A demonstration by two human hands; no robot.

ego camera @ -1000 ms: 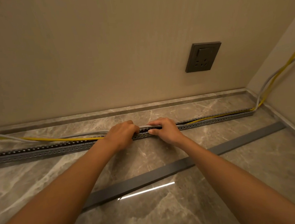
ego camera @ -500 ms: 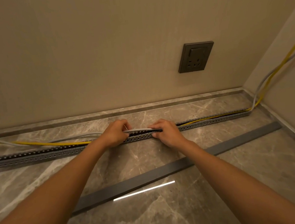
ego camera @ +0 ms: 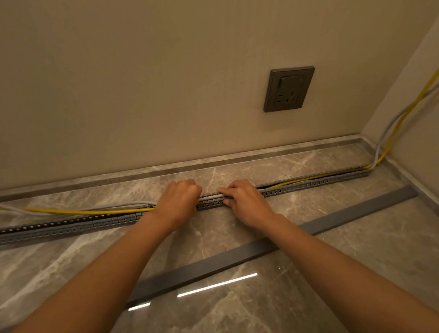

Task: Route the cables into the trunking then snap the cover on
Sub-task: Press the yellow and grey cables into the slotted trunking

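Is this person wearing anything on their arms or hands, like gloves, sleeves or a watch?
No. The left forearm and right forearm are bare up to the frame edge, no sleeve in view. The left hand and right hand wear no gloves; no watch, bracelet or ring shows.

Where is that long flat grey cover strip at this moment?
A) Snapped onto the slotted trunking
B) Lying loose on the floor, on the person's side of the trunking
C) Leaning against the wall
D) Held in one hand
B: the cover lies flat on the floor, apart from the trunking and nearer the person, while the left hand and right hand hold the cables at the trunking.
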